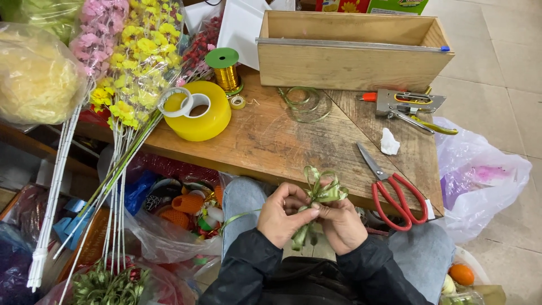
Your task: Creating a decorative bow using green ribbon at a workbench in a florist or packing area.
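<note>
A looped bow of glossy green ribbon (320,192) was pinched at its waist between both hands, just over the near edge of the bench (271,141). The left hand (280,214) was curled around the ribbon's lower tail, thumb and fingers closed on it, while the right hand (339,223) was pressed against it from the other side, fingertips clamped on the knot. Both wrists were bent inward, and dark jacket sleeves were seen covering the forearms above denim-clad knees. A thin strand of the same ribbon was trailed away to the left of the left hand.

Just beyond the right hand, red-handled scissors (392,192) with steel blades were laid on the rough wooden planks, and a crumpled white scrap (389,142) was set farther out. Past these, a metal staple gun (409,106) was rested near an open box of pale wood (350,51). Ahead of the left hand, a loose coil of ribbon (305,103) was left, then a fat yellow roll of tape (199,116), with a smaller white roll (176,101) leaned on it, and a green-capped spool of gold wire (226,70). Far to the left, artificial yellow and pink flowers (132,62) on white stems were propped against the bench.
</note>
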